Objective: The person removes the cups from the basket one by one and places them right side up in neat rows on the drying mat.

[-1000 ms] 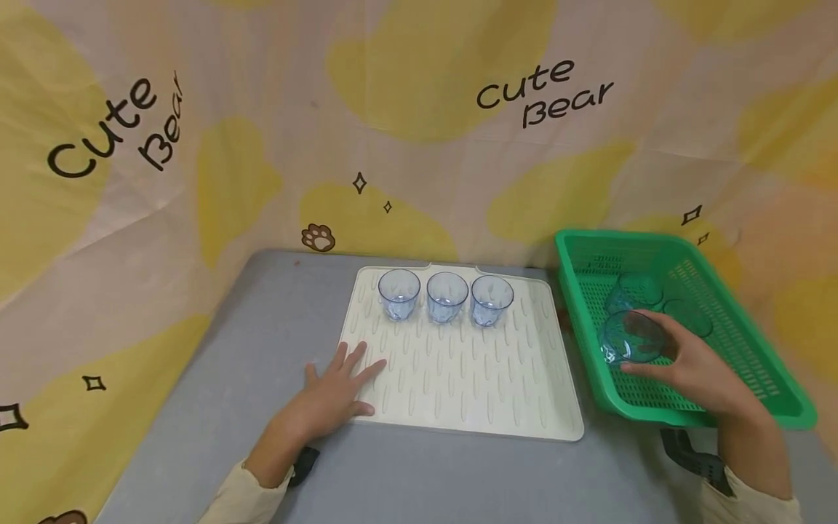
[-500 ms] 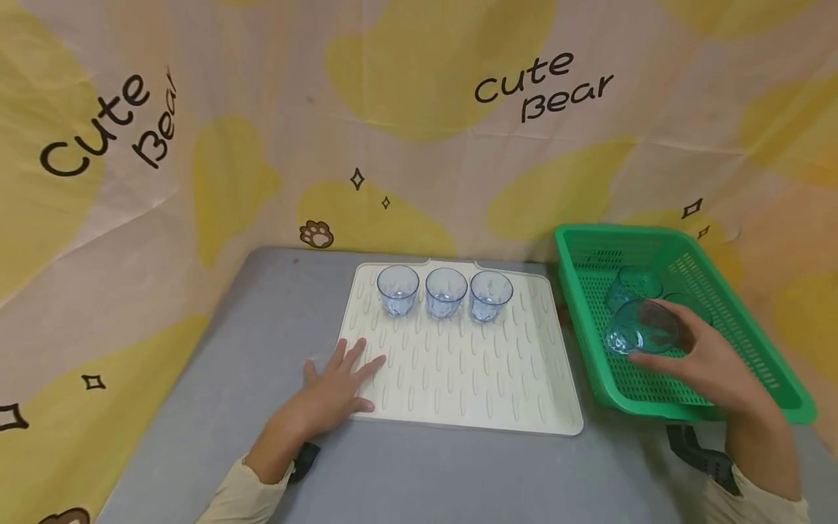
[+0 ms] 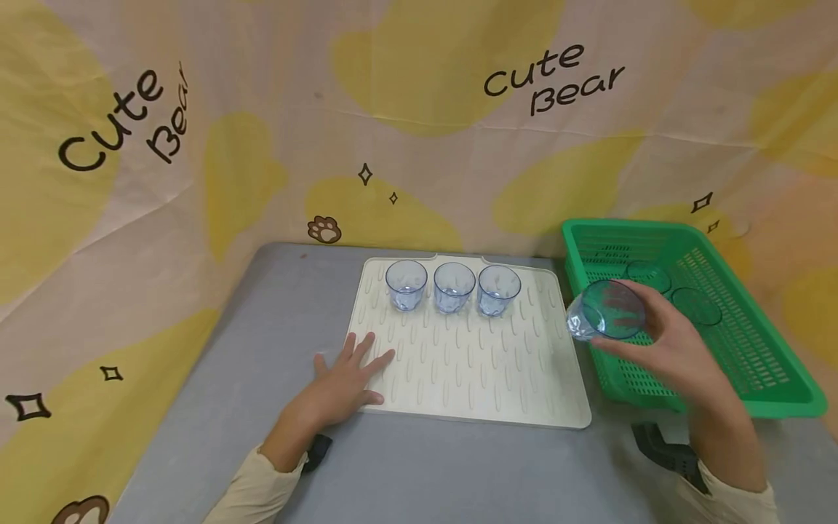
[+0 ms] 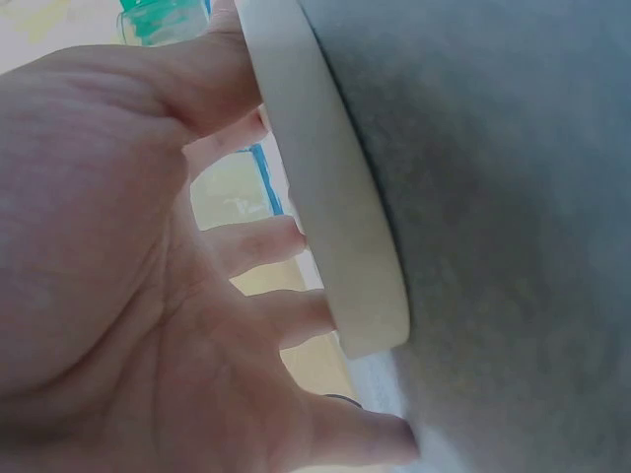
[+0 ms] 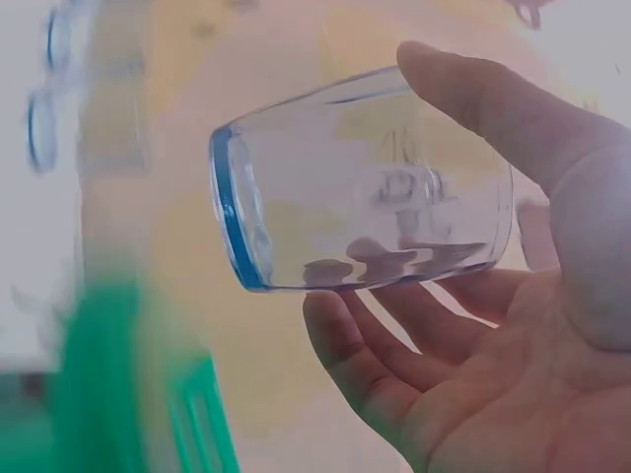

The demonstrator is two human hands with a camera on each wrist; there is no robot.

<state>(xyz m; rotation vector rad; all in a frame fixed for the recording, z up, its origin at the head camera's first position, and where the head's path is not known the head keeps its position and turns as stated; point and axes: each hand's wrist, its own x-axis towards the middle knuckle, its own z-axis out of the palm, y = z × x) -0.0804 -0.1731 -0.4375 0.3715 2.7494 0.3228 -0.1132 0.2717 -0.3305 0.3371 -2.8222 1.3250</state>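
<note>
My right hand [image 3: 674, 349] grips a clear bluish drinking glass [image 3: 612, 309] between thumb and fingers, tilted, above the left rim of the green basket [image 3: 808, 404]. The right wrist view shows the same glass [image 5: 345, 187] with the thumb on one side and the fingers on the other. My left hand [image 3: 343, 386] lies with spread fingers on the left front part of the white ridged mat [image 3: 471, 386]. In the left wrist view its fingers [image 4: 266, 241] touch the mat's edge [image 4: 335, 217]. Three glasses, the middle one [image 3: 453, 287] among them, stand upright in a row along the mat's back.
Inside the basket, to the right of the mat, are two more glasses, one at the back [image 3: 648, 276] and one nearer [image 3: 697, 306]. A grey table [image 3: 458, 473] lies beneath everything. Behind and to the left hangs a yellow patterned cloth [image 3: 406, 131].
The right hand has lifted the glass from inside the basket and carried it left over the rim. The left hand stays on the mat. The view has shifted slightly.
</note>
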